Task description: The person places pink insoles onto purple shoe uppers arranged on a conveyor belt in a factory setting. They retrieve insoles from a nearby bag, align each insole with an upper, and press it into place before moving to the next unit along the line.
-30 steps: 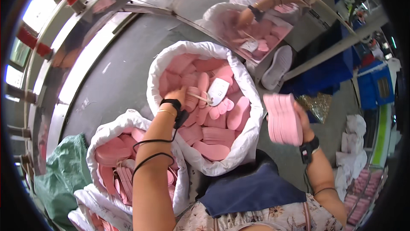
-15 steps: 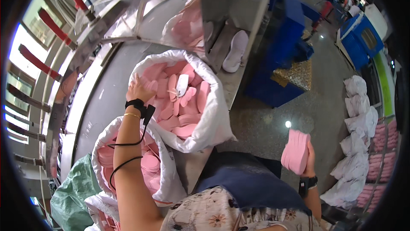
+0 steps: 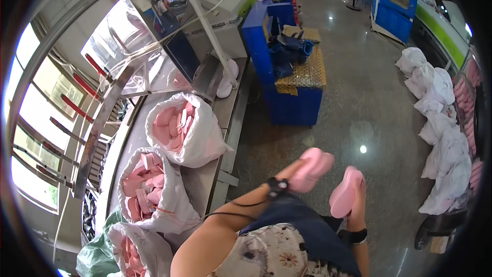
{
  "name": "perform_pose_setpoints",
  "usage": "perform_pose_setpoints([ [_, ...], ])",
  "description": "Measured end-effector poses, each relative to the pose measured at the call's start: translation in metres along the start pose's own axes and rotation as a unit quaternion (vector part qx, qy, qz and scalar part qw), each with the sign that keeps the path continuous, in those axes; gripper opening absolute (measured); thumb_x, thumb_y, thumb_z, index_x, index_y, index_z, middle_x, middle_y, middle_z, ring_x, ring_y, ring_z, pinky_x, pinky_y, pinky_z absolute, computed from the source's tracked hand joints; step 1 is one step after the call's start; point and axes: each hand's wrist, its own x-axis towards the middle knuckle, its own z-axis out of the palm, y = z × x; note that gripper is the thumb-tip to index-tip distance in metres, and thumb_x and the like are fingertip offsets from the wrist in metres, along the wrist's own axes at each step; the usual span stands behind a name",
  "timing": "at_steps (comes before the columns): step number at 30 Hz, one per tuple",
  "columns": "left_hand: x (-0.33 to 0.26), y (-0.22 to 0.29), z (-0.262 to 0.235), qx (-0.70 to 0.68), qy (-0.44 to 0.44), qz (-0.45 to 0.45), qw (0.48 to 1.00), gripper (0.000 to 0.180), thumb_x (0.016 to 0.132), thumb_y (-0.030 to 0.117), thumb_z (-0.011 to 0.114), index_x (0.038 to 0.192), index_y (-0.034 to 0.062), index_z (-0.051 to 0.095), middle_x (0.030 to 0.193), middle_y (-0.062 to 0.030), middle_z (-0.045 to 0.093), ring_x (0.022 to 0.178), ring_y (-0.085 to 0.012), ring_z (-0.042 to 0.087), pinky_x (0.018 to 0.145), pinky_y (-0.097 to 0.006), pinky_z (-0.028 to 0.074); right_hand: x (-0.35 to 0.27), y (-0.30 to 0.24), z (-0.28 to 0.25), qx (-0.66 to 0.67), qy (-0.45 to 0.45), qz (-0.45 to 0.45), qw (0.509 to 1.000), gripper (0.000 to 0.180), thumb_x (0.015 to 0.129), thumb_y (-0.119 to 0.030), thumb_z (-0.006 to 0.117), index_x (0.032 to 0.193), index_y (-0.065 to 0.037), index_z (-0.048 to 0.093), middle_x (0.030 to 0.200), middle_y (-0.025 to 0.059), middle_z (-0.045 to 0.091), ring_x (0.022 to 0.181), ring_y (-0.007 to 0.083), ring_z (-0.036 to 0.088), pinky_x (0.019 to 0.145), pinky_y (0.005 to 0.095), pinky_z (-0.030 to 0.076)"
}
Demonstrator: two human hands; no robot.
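My left hand point(image 3: 303, 171) is held out over the floor in front of my lap, closed on a few pink insoles point(image 3: 316, 162). A black band sits on its wrist. Just to its right, my right hand point(image 3: 359, 195) grips a thick stack of pink insoles point(image 3: 342, 196), a black watch on that wrist. The two hands are close but apart. To my left, white sacks full of pink insoles stand on a metal table point(image 3: 225, 108): a far sack point(image 3: 205, 138), a middle sack point(image 3: 169, 210) and a near sack point(image 3: 154, 256).
A blue bench point(image 3: 294, 105) with a yellow mesh top and dark blue cloth stands ahead on the grey floor. Tied white sacks point(image 3: 435, 103) line the right side. Machines, blue cabinets and a metal frame stand farther back; windows run along the left.
My left hand has left the far sack and swung right with a few pink insoles, ending beside my right hand's stack. The view has turned right, toward the floor.
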Motion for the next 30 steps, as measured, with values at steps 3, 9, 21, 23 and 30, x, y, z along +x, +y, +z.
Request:
perform_pose_setpoints([
  [3, 0.053, -0.066, 0.064, 0.032, 0.082, -0.124, 0.988, 0.062, 0.090, 0.043, 0.058, 0.134, 0.0031, 0.040, 0.123, -0.0142, 0.054, 0.116, -0.0242, 0.052, 0.097, -0.036, 0.043, -0.007, 0.000, -0.012, -0.252, 0.158, -0.158, 0.942, 0.070, 0.093, -0.039, 0.053, 0.143, 0.001, 0.025, 0.144, 0.0185, 0.034, 0.132, 0.0295, 0.036, 0.106, 0.0380, 0.031],
  [9, 0.067, -0.085, 0.064, 0.246, -0.049, -0.057, 0.966, 0.083, 0.085, 0.044, 0.065, 0.143, 0.0003, 0.025, 0.134, -0.0198, 0.046, 0.121, -0.0285, 0.050, 0.103, -0.042, 0.042, -0.038, -0.066, 0.004, -0.250, 0.116, -0.102, 0.956, 0.071, 0.096, -0.043, 0.040, 0.147, 0.000, 0.016, 0.152, 0.0189, 0.019, 0.140, 0.0314, 0.022, 0.112, 0.0399, 0.023],
  [21, -0.207, 0.016, -0.062, -0.030, 0.228, 0.362, 0.903, 0.090, 0.081, 0.061, 0.056, 0.143, 0.0015, 0.030, 0.137, -0.0204, 0.044, 0.124, -0.0311, 0.047, 0.105, -0.047, 0.038, 0.043, -0.033, 0.294, -0.166, -0.488, -0.014, 0.857, 0.043, 0.093, -0.019, 0.054, 0.130, -0.002, 0.042, 0.119, 0.0117, 0.057, 0.099, 0.0150, 0.059, 0.079, 0.0268, 0.047],
  [23, -0.256, -0.006, -0.116, -0.085, 0.230, 0.432, 0.868, 0.093, 0.080, 0.063, 0.054, 0.145, 0.0020, 0.026, 0.137, -0.0214, 0.043, 0.124, -0.0328, 0.046, 0.105, -0.046, 0.037, 0.076, -0.001, 0.383, -0.236, -0.516, -0.025, 0.823, 0.035, 0.092, -0.020, 0.057, 0.122, -0.004, 0.049, 0.102, 0.0064, 0.064, 0.082, 0.0119, 0.062, 0.067, 0.0244, 0.048],
  [30, -0.359, 0.089, -0.106, -0.099, 0.283, 0.511, 0.806, 0.115, 0.063, 0.075, 0.061, 0.142, -0.0011, 0.028, 0.128, -0.0240, 0.047, 0.116, -0.0353, 0.050, 0.098, -0.045, 0.042, 0.192, 0.212, 0.688, -0.534, -0.479, -0.243, 0.652, 0.059, 0.078, -0.036, 0.068, 0.119, 0.002, 0.049, 0.100, 0.0216, 0.065, 0.090, 0.0337, 0.064, 0.078, 0.0423, 0.050],
])
